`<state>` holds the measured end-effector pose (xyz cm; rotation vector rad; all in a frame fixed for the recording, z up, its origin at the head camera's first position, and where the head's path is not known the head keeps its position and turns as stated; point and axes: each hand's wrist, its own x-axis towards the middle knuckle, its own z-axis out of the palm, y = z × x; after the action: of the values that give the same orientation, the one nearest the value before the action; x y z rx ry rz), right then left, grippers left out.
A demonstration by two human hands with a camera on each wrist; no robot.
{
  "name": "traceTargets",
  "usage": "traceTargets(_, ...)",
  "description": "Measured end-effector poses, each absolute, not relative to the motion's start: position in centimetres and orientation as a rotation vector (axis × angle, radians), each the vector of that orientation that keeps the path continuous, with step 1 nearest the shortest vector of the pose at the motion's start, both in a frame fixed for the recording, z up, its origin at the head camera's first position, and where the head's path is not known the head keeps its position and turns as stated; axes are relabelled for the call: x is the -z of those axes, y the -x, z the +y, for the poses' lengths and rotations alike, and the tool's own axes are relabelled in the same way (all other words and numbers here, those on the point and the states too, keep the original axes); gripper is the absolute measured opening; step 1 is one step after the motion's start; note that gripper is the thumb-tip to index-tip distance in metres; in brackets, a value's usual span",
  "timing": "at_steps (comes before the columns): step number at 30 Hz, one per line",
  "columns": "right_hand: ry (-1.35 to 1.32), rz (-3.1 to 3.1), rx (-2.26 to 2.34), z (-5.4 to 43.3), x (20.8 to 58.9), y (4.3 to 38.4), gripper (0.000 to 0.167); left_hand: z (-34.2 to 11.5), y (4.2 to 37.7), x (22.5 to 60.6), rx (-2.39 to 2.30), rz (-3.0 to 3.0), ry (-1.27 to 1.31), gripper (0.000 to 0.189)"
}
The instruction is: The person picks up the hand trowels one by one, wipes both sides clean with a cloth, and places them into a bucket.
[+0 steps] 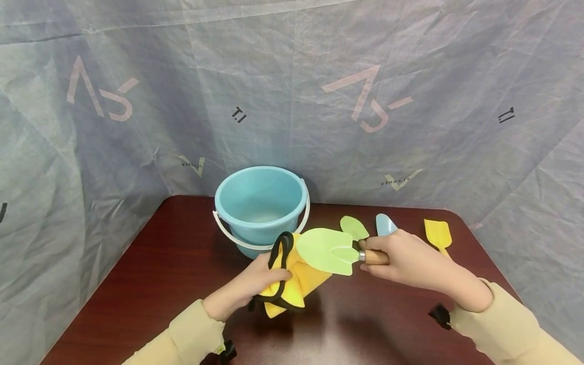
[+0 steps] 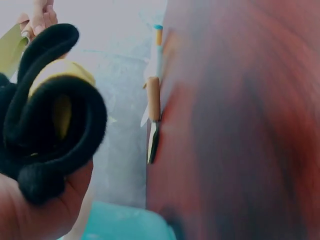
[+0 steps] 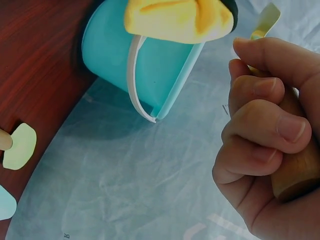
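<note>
My left hand (image 1: pixel 255 280) grips a bunched yellow cloth (image 1: pixel 304 280) with black edging, held over the table before the bucket. In the left wrist view the black edge curls into a loose roll. The fingers of my right hand (image 1: pixel 410 259) wrap round the wooden handle of a green hand trowel (image 1: pixel 325 249). Its blade points left and overlaps the cloth in the head view. The handle's rounded end shows below my curled fingers (image 3: pixel 267 122) in the right wrist view. Just behind the cloth stands a light blue bucket (image 1: pixel 248 234) with a white handle (image 1: pixel 223 230).
On the table (image 1: pixel 150 284), behind my right hand, lie a second green garden tool (image 1: pixel 353 227), a light blue one (image 1: pixel 385 224) and a yellow one (image 1: pixel 438 234). A grey printed sheet (image 1: pixel 283 101) hangs along the back and sides of the table.
</note>
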<state>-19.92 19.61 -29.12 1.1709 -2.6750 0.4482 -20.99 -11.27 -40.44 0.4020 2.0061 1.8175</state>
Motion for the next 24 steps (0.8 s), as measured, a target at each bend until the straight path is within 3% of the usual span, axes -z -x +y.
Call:
traceTargets(10,-1.203,-2.664,-0.479,19.0,29.6,20.3,0.047,-9.8,21.4,40.5,-1.988,1.602,-0.256,0.037)
traceTargets(18,-1.187,-2.71,-0.464,18.9,30.0,20.5,0.043,-8.9,21.5,40.4,-2.048,1.361,-0.284,0.029)
traceTargets(24,-1.197,-2.717,-0.47,18.8,30.3,20.7,0.04,-8.7,21.3,40.3,-2.051,1.329,-0.258,0.034)
